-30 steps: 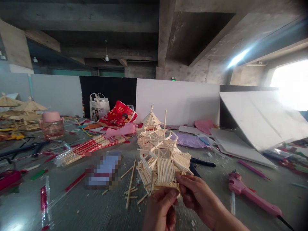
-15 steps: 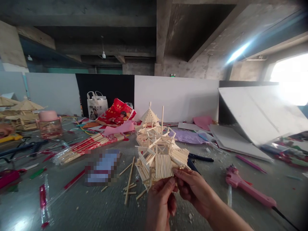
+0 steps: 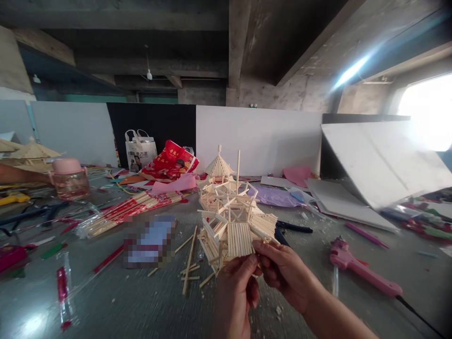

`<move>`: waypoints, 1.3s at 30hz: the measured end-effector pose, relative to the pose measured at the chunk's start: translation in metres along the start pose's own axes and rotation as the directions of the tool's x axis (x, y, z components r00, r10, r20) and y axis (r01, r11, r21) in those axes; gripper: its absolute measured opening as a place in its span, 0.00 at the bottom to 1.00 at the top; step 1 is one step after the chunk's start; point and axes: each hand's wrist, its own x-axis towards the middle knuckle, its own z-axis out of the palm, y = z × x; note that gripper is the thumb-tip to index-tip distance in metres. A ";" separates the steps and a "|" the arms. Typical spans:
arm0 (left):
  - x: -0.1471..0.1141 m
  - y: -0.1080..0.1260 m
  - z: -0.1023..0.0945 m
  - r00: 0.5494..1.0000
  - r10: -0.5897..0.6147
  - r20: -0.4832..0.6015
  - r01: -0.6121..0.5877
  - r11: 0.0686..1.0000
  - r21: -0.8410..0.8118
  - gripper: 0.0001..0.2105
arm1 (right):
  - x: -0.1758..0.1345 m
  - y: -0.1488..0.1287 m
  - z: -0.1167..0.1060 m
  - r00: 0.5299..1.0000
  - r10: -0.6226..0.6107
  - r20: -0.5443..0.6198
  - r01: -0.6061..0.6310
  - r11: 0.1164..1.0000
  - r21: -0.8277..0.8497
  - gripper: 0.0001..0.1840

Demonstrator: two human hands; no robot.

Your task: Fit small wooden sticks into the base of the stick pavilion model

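A pavilion model [image 3: 226, 202] built of thin wooden sticks stands on the table in front of me, with a pointed roof at its rear and a single stick rising upright. At its near side slopes a roof panel [image 3: 240, 239] of sticks laid side by side. My left hand [image 3: 238, 282] is closed, thumb and fingers pinching the panel's lower edge. Right beside it, my right hand [image 3: 280, 263] is closed too, its fingertips at the panel's lower right corner. Whatever lies between the fingertips is mostly hidden. Loose sticks [image 3: 190, 263] lie left of the model.
On the right lies a pink hot glue gun [image 3: 363, 268] with a cord. Dark-handled pliers [image 3: 293, 227] sit behind my right hand. To the left are a blurred phone-like item [image 3: 150, 242], bundled sticks [image 3: 130, 212] and a pink-lidded bottle [image 3: 70, 179]. Another person's arm [image 3: 24, 175] reaches toward the bottle.
My view has tipped slightly, so everything sits a little higher. Both hands keep the same hold on the model. At far left, the other person's arm has come into view beside the bottle.
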 end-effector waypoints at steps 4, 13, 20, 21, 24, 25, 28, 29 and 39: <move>-0.002 0.002 0.000 1.000 0.006 0.017 -0.006 1.000 -0.006 0.09 | 0.000 0.001 -0.001 1.000 -0.010 -0.002 0.010 1.000 0.013 0.25; -0.002 0.003 0.000 1.000 0.000 0.009 0.001 0.999 -0.049 0.08 | 0.004 0.003 -0.003 1.000 -0.022 0.006 0.021 1.000 0.009 0.24; -0.001 0.003 0.000 1.000 0.000 0.017 0.002 0.998 -0.062 0.09 | 0.002 0.004 -0.003 0.999 -0.025 0.020 0.025 1.000 0.001 0.25; -0.001 0.002 0.000 1.000 -0.003 0.018 0.004 0.998 -0.065 0.09 | 0.002 0.004 -0.003 0.999 -0.027 0.019 0.027 1.000 -0.001 0.25; 0.000 0.001 0.000 1.000 -0.008 0.017 0.009 0.998 -0.062 0.09 | 0.002 0.005 -0.003 1.000 -0.020 0.014 0.020 1.000 0.002 0.25; 0.000 0.001 -0.001 1.000 -0.006 0.017 0.007 0.998 -0.059 0.09 | 0.002 0.004 -0.003 1.000 -0.018 0.012 0.018 1.000 0.004 0.25; -0.001 0.002 0.000 1.000 0.003 0.021 -0.002 0.999 -0.051 0.08 | 0.002 0.003 -0.003 1.000 -0.015 -0.005 0.015 1.000 0.007 0.25; -0.002 0.002 0.000 1.000 0.007 0.024 -0.005 0.999 -0.049 0.08 | 0.002 0.003 -0.003 1.000 -0.020 -0.008 0.020 1.000 0.007 0.25; -0.002 0.005 0.001 1.000 0.008 0.029 -0.006 0.998 -0.059 0.09 | 0.000 0.002 -0.001 1.000 -0.019 -0.008 0.019 1.000 -0.007 0.25</move>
